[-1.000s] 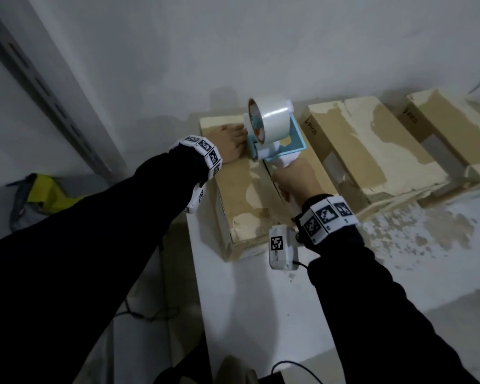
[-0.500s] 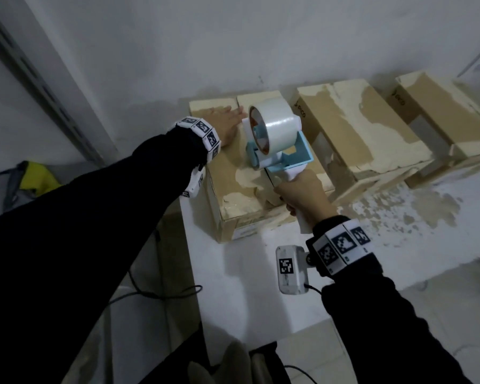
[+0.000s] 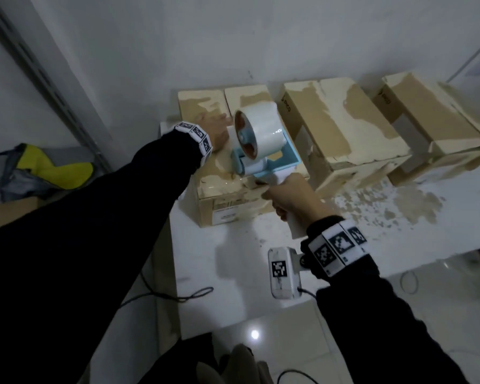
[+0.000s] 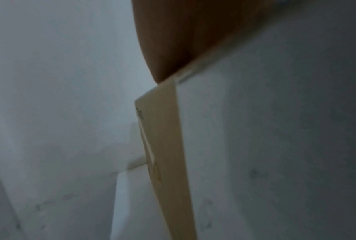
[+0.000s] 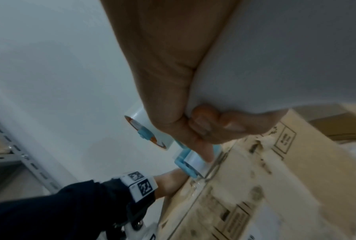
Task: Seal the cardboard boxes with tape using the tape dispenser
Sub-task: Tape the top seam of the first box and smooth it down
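A worn cardboard box [image 3: 205, 173] stands at the left end of a row on the white table [image 3: 233, 259]. My left hand [image 3: 215, 131] lies flat on its top, fingers straight. My right hand [image 3: 290, 196] grips the white handle of a blue tape dispenser [image 3: 263, 156] with a clear tape roll [image 3: 261, 128]. The dispenser's roller sits near the box's front top edge. In the right wrist view my right hand [image 5: 193, 104] wraps the handle, the dispenser [image 5: 185, 160] touches the box [image 5: 234, 186], and my left hand [image 5: 171, 183] rests beside it. The left wrist view shows a blurred box edge [image 4: 164, 146].
Two more worn boxes [image 3: 341, 128] [image 3: 432, 115] stand to the right along the wall. Torn paper flecks [image 3: 399, 200] litter the table. A metal shelf upright [image 3: 47, 84] and a yellow-grey bag [image 3: 45, 170] are at the left. Cables [image 3: 178, 295] lie on the floor.
My right hand has drawn the dispenser from the far part of the box top toward the front edge. The left hand has stayed flat on the box.
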